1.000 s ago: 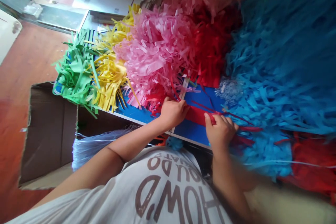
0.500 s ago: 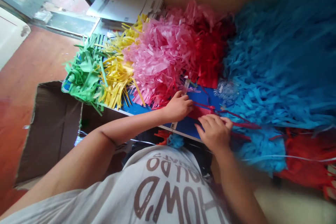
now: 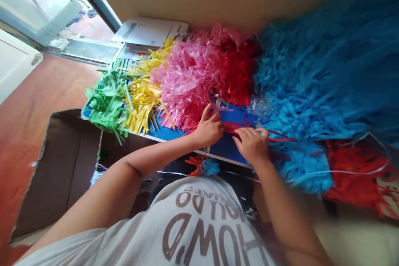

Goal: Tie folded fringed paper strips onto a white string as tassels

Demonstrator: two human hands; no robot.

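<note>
A bundle of red fringed paper strips (image 3: 230, 127) lies on the blue table top (image 3: 229, 147) between my two hands. My left hand (image 3: 208, 129) is closed on its left end, fingers curled, thumb raised. My right hand (image 3: 251, 144) pinches the strips from the right, fingers bent over them; loose red strips trail right toward the blue heap. Behind the hands sit heaps of pink (image 3: 187, 79) and red (image 3: 238, 66) fringed paper.
Green (image 3: 107, 99) and yellow (image 3: 143, 91) fringe heaps lie at the table's left end, a large blue heap (image 3: 318, 75) at the right, more red fringe (image 3: 358, 174) lower right. An open cardboard box (image 3: 59, 166) stands on the floor at left. Papers (image 3: 149, 33) lie at the back.
The view has tilted up and shifted. My hands have drawn closer together on the red strips, and the flat red band seen between them has bunched into a narrower bundle.
</note>
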